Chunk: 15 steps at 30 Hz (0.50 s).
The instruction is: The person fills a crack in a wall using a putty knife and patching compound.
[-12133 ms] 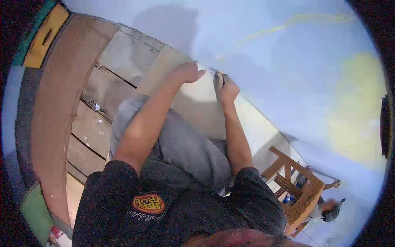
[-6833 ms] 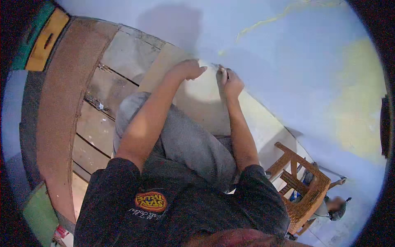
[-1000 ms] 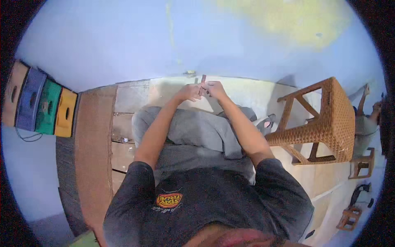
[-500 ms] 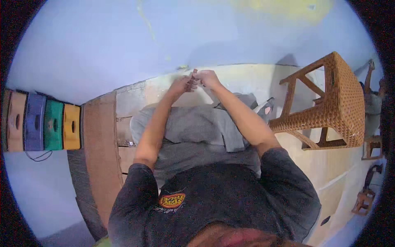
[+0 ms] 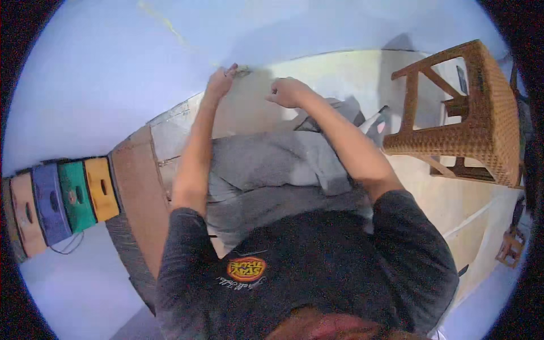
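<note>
My left hand (image 5: 220, 85) is raised near the foot of the pale blue wall (image 5: 300, 25), closed on a small reddish strip (image 5: 233, 67). Just beside the strip, a small yellowish item (image 5: 243, 71) sits by the wall; its shape is unclear. To the right and slightly lower, my right hand (image 5: 289, 92) is apart from the left, its fingers curled; what they hold, if anything, is hidden. Both hands are over the pale floor board (image 5: 249, 110), beyond my grey-clad legs (image 5: 266, 164).
A brown woven-pattern stool (image 5: 487, 113) lies on its side at the right, with another person partly hidden behind it (image 5: 518, 107). Coloured step stools (image 5: 73, 201) stand in a row at the left by a cardboard strip (image 5: 136, 198) and a thin cable (image 5: 67, 249).
Since half a second ago my hands have separated: the left moved up and left with the reddish strip, the right slightly up. The view has also turned, shifting the side stools.
</note>
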Motion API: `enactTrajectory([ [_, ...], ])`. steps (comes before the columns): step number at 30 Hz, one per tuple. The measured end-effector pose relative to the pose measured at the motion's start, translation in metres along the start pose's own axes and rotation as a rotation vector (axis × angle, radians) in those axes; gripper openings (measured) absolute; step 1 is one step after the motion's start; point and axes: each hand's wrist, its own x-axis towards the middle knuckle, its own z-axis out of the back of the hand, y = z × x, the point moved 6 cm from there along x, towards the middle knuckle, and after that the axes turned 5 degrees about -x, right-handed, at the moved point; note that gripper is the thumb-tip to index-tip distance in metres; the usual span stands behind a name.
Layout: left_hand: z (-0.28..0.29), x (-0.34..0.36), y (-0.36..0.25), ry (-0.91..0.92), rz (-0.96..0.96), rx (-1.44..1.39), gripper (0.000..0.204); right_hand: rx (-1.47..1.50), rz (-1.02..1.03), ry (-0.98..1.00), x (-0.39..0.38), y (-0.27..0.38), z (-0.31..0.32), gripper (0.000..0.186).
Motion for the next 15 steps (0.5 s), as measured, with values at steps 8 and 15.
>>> enactTrajectory([
  [8,-0.066,0.008,0.035,0.062,-0.347,0.129,0.052,-0.074,-0.021,0.268,0.004,0.004,-0.014,0.049],
  [15,-0.067,0.027,0.022,0.006,-0.096,0.183,0.039,-0.038,-0.014,0.308,0.012,0.0,-0.004,0.054],
])
